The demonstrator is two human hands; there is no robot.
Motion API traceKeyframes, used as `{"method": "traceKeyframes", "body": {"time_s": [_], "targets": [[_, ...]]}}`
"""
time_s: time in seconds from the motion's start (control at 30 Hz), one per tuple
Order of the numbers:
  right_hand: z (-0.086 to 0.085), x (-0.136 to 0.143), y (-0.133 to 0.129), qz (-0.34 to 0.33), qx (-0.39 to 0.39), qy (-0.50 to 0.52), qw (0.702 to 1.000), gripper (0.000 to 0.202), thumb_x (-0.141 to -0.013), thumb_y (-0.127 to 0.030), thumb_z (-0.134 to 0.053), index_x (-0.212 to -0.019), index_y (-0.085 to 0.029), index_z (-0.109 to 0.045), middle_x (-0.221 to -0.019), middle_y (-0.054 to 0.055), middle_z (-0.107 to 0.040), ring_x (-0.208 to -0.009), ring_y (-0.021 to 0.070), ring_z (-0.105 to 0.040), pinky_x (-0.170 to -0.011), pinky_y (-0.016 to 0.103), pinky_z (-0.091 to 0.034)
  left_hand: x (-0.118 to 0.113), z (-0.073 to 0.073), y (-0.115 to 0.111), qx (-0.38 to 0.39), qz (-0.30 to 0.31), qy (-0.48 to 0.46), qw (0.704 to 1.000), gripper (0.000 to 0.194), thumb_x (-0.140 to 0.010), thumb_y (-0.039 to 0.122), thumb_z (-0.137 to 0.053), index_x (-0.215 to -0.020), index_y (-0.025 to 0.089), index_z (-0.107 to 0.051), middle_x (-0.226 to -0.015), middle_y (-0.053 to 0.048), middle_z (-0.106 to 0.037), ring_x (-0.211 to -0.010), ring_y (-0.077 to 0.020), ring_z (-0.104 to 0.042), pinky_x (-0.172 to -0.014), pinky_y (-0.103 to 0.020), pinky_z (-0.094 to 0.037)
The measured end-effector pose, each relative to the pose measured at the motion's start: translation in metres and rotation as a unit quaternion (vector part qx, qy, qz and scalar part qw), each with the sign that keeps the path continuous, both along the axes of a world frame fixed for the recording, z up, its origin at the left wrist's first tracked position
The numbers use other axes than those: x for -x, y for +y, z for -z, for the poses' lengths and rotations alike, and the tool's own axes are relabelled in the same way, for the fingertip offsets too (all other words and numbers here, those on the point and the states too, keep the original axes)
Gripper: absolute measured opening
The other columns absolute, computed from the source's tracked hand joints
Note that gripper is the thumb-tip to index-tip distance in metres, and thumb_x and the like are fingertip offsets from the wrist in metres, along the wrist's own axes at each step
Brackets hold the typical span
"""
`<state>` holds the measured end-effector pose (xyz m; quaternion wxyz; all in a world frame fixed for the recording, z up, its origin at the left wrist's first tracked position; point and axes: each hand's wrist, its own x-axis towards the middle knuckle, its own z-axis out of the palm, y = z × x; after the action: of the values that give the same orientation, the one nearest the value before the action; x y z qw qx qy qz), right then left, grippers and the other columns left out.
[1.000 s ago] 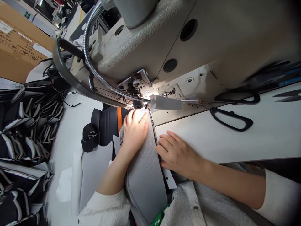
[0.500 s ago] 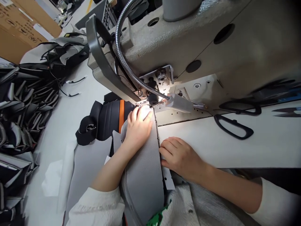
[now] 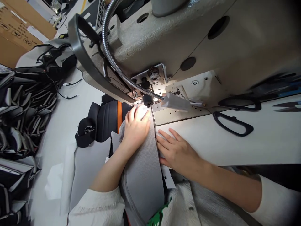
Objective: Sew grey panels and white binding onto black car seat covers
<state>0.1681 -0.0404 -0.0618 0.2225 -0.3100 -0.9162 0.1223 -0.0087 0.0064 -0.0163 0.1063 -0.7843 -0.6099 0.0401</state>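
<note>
Two hands on grey fabric (image 3: 145, 169), beside lit sewing machine (image 3: 141, 47)

The right hand (image 3: 177, 153) was opened out: its fingers, curled and bunched a moment earlier, were straightened and spread at the edge of the grey fabric (image 3: 145, 169). Any slight fabric shift was seemingly masked by glare.

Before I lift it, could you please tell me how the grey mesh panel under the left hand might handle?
The grey mesh panel would probably flex, as its edge curls beside the left hand. It looks fairly light, being sheet material, and its textured surface suggests it may not be very slippery.
</note>
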Motion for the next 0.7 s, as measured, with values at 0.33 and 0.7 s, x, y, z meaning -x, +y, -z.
{"method": "traceKeyframes", "body": {"time_s": [0.33,0.7], "targets": [[-0.0006,-0.0017,-0.0006,0.003,-0.003,-0.007,1.0,0.05,-0.079,-0.042,-0.068,-0.116,-0.012,-0.057,-0.125,0.01,-0.056,-0.126,0.0265,-0.039,-0.108,0.046,-0.029,0.001,-0.0017,-0.0012,0.013,-0.002,0.026,1.0,0.043,-0.092,0.032,-0.042,-0.132,0.022,-0.052,-0.138,-0.016,-0.043,-0.128,-0.0338,-0.035,-0.102,-0.052,-0.035],[-0.0017,-0.0056,0.0058,-0.01,0.004,-0.02,1.0,0.048,-0.082,-0.045,-0.065,-0.116,-0.013,-0.056,-0.129,0.011,-0.053,-0.13,0.0274,-0.035,-0.109,0.051,-0.023,0.0013,-0.0004,0.0001,-0.001,0.001,0.003,1.0,0.042,-0.091,0.031,-0.041,-0.13,0.023,-0.053,-0.139,-0.013,-0.043,-0.127,-0.0325,-0.036,-0.102,-0.049,-0.036]]}}
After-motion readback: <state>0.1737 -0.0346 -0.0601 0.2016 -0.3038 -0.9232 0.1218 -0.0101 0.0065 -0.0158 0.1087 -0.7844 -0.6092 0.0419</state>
